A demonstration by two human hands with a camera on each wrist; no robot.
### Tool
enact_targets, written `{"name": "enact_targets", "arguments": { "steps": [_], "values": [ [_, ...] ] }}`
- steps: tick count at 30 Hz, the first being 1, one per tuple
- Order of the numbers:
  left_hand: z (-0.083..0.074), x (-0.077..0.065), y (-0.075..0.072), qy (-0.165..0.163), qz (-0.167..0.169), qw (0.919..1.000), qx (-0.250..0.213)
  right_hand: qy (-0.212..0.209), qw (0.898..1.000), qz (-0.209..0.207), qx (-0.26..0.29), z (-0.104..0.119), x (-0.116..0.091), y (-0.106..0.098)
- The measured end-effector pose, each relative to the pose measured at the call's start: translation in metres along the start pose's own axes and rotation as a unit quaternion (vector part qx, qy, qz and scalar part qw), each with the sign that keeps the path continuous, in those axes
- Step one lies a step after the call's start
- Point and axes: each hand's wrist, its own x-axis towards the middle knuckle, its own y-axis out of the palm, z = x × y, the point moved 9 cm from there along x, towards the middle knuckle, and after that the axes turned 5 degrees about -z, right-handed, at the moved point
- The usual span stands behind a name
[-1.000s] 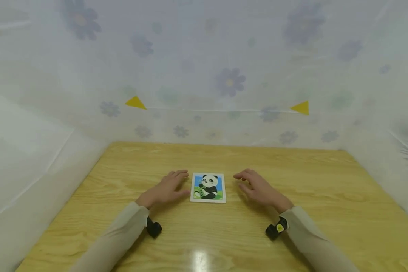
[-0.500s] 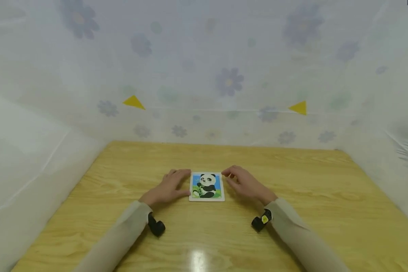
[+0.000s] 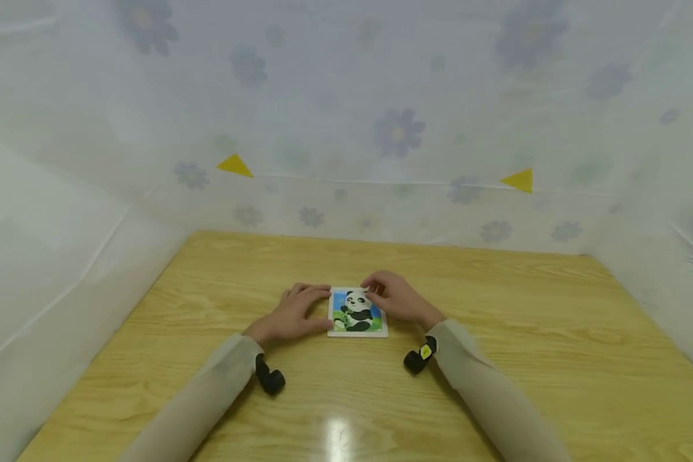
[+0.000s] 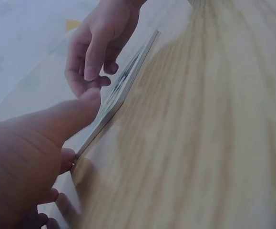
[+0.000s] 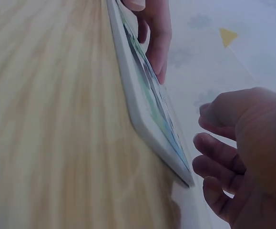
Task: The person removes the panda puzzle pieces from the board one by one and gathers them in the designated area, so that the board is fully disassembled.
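Observation:
A square white-framed board with a panda picture (image 3: 356, 314) lies flat on the wooden table. My left hand (image 3: 291, 314) rests along its left edge, thumb at the lower left corner and fingertips at the upper left one. In the left wrist view the left thumb (image 4: 73, 117) overlaps the board's rim. Over the board's upper right part hovers my right hand (image 3: 400, 297), fingers loosely bent with nothing between them. From the right wrist, the fingers (image 5: 219, 152) appear apart from the raised white rim (image 5: 142, 119).
Wood-grain table (image 3: 346, 391) stretches around the board. White flower-patterned sheeting (image 3: 323, 115) encloses the back and sides, with yellow triangles (image 3: 235, 165) stuck on the back. A small black camera (image 3: 271, 382) is strapped to each wrist.
My right hand has moved left, from beside the board to over its upper right part. My left hand has come in slightly to touch the board's left edge.

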Motion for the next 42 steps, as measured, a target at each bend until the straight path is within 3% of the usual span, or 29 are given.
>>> {"name": "enact_targets", "arguments": {
  "steps": [10,24,42],
  "values": [
    [0.004,0.000,0.000,0.012,-0.025,0.9995,-0.017,-0.016,0.999,0.047,0.021,0.016,0.026,0.025],
    [0.001,-0.002,0.000,0.023,-0.039,0.9986,-0.026,-0.028,0.996,0.072,-0.035,0.021,0.031,0.034],
    [0.000,-0.003,0.000,0.020,-0.035,0.9983,-0.043,0.042,0.991,0.098,-0.078,0.031,0.035,0.034]
  ]
}}
